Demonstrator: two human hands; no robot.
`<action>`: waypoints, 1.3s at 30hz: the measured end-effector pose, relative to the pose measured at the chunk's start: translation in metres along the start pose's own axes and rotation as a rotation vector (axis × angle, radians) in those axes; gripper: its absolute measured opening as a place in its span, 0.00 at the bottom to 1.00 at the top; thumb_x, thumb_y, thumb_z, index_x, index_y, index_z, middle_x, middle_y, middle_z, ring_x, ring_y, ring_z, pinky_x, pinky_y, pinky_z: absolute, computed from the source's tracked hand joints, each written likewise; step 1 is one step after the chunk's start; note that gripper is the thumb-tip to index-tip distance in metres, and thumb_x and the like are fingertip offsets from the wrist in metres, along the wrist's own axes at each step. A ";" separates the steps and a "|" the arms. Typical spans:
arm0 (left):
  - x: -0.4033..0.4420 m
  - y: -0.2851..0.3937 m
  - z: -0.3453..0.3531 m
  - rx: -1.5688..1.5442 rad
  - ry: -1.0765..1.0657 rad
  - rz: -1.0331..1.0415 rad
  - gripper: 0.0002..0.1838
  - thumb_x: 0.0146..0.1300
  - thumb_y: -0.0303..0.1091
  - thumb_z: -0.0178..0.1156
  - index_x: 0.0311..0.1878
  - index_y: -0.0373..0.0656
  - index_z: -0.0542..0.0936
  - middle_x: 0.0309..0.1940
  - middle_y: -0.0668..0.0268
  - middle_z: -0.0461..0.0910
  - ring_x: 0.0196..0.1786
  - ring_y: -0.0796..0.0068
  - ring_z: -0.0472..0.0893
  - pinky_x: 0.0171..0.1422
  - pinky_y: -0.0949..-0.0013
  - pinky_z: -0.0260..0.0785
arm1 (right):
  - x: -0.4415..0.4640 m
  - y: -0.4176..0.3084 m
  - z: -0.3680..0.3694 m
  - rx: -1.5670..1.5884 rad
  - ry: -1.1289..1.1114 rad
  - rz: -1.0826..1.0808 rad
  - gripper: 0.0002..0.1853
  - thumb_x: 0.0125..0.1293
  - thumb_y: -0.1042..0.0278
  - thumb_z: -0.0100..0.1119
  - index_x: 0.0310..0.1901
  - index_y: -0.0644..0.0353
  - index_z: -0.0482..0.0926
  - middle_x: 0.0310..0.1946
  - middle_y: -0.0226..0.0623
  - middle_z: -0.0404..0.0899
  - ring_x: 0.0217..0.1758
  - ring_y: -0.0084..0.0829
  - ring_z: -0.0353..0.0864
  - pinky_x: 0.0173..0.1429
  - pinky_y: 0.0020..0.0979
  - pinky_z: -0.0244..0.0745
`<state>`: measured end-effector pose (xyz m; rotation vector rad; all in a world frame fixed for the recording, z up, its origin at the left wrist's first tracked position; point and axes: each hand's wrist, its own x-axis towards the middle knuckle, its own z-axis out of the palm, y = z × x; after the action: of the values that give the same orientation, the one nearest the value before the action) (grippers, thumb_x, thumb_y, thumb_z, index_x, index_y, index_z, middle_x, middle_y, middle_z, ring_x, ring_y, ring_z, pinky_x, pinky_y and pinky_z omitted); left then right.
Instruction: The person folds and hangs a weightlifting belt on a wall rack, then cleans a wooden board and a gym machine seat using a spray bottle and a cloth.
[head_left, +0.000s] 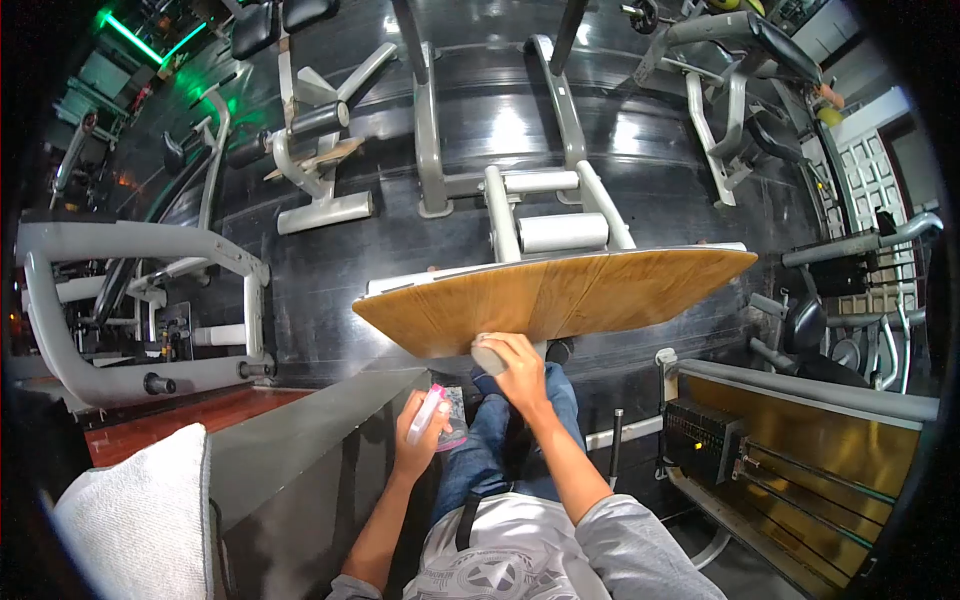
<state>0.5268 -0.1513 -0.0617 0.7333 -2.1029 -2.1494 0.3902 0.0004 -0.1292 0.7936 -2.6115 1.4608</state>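
Note:
My left hand (414,432) is closed around a spray bottle with a pink and white head (428,412). The bottle's patterned, pink-edged body (455,420) shows just beyond my fingers, above my leg. At the lower edge of a wooden board (560,295), my right hand (520,372) grips a rounded beige pad (489,360). Its exact kind is unclear, and my fingers hide part of it. The board is wide, tilted, and fixed to a grey metal machine frame (428,130).
A white towel (140,510) hangs over a grey ledge (300,450) at lower left. Grey tube frames (140,240) stand on the left, and a weight stack (705,440) is at right. Padded exercise machines (740,90) stand farther back on the dark floor.

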 end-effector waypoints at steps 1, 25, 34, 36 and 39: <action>0.001 -0.001 0.001 -0.020 0.004 -0.008 0.10 0.72 0.36 0.58 0.42 0.38 0.76 0.27 0.68 0.77 0.29 0.81 0.77 0.38 0.74 0.69 | -0.004 0.009 -0.010 -0.035 0.015 0.039 0.23 0.46 0.84 0.66 0.45 0.51 0.84 0.48 0.31 0.84 0.53 0.38 0.81 0.56 0.37 0.79; 0.041 0.019 0.048 0.071 -0.158 -0.036 0.11 0.72 0.38 0.62 0.39 0.41 0.75 0.31 0.71 0.72 0.29 0.84 0.75 0.35 0.77 0.66 | 0.002 0.014 0.050 0.872 0.920 0.991 0.16 0.74 0.60 0.50 0.58 0.54 0.64 0.46 0.44 0.73 0.34 0.35 0.78 0.23 0.34 0.78; 0.043 0.034 0.061 -0.016 -0.251 -0.087 0.09 0.71 0.37 0.60 0.39 0.43 0.75 0.28 0.73 0.73 0.30 0.85 0.74 0.36 0.77 0.64 | 0.014 0.078 -0.039 0.619 1.084 0.943 0.13 0.71 0.62 0.53 0.51 0.61 0.71 0.46 0.41 0.73 0.42 0.34 0.78 0.25 0.34 0.79; 0.043 0.034 0.060 0.000 -0.252 -0.075 0.09 0.71 0.37 0.60 0.39 0.43 0.75 0.27 0.73 0.73 0.30 0.85 0.74 0.36 0.77 0.64 | 0.013 0.079 -0.048 0.674 1.062 0.977 0.15 0.71 0.60 0.54 0.52 0.61 0.72 0.47 0.42 0.74 0.43 0.35 0.78 0.25 0.33 0.80; 0.047 0.029 0.056 0.007 -0.244 -0.049 0.08 0.71 0.37 0.60 0.40 0.43 0.76 0.26 0.73 0.74 0.29 0.85 0.74 0.35 0.77 0.64 | 0.015 0.064 -0.022 0.484 1.174 1.002 0.18 0.71 0.61 0.56 0.54 0.66 0.71 0.45 0.51 0.78 0.45 0.45 0.79 0.52 0.44 0.77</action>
<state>0.4566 -0.1176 -0.0496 0.5528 -2.2271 -2.3669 0.3439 0.0395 -0.1630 -1.2464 -1.6366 1.8336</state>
